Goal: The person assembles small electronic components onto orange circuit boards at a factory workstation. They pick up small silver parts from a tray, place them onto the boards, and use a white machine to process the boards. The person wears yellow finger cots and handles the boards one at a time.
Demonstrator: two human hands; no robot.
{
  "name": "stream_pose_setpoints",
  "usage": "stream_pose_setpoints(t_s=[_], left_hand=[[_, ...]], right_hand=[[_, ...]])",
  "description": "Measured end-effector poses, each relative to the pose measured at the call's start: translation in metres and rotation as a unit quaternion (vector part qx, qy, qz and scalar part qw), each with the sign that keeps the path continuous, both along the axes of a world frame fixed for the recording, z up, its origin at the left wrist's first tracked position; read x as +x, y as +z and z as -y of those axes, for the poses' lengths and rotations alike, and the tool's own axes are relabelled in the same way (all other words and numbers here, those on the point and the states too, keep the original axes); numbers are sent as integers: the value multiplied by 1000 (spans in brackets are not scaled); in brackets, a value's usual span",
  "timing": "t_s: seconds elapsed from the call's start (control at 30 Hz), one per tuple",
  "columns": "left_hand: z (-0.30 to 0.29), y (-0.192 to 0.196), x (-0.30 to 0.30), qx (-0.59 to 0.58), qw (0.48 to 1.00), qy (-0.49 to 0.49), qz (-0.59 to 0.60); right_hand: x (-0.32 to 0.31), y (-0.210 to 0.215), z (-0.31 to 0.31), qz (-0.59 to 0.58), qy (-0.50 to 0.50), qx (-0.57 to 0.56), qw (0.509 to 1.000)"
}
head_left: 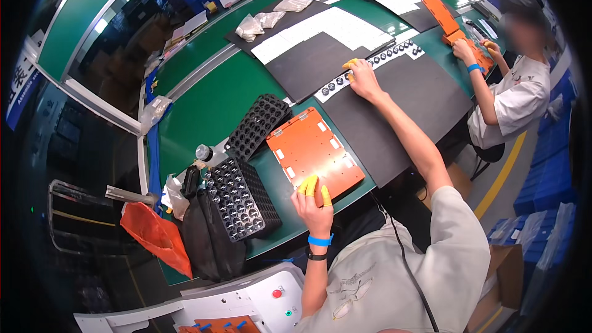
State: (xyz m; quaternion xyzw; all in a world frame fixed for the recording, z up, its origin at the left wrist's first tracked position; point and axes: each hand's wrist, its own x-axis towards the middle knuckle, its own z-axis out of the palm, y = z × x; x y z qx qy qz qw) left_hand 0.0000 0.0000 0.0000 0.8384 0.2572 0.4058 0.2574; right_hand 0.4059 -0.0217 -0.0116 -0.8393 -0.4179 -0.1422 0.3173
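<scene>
An orange rectangular plate (316, 152) with several white pads and small holes lies flat on the green bench before me. My left hand (315, 208), with yellow finger covers, rests on the plate's near edge, its fingers apart. Farther right, my right arm stretches over a dark mat. My right hand (362, 80), also in yellow finger covers, is at a white strip (320, 95) that carries a row of small round black parts. Its fingers are bent together over the strip, and whatever lies between them is too small to make out.
Left of the plate stand a deep black tray (261, 211) of shiny round parts, a black cell tray (259, 124) and a clear bottle (204, 153). Dark sheets (401, 111) cover the bench at right. A co-worker (515, 92) handles another orange part (439, 12).
</scene>
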Motion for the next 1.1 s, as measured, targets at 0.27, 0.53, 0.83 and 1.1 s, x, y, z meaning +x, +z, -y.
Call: stream_pose_setpoints(t_s=[0.27,0.53,0.83,1.1], left_hand=[[-3,3,-1,12,1000,7,-1],[2,2,1,12,1000,14,-1],[1,-1,1,12,1000,14,-1],[1,0,1,12,1000,10,1]], right_hand=[[6,13,3,31,120,-68,990],[8,24,1,66,205,-113,970],[-13,21,25,97,222,-118,963],[-44,22,66,118,161,-153,968]])
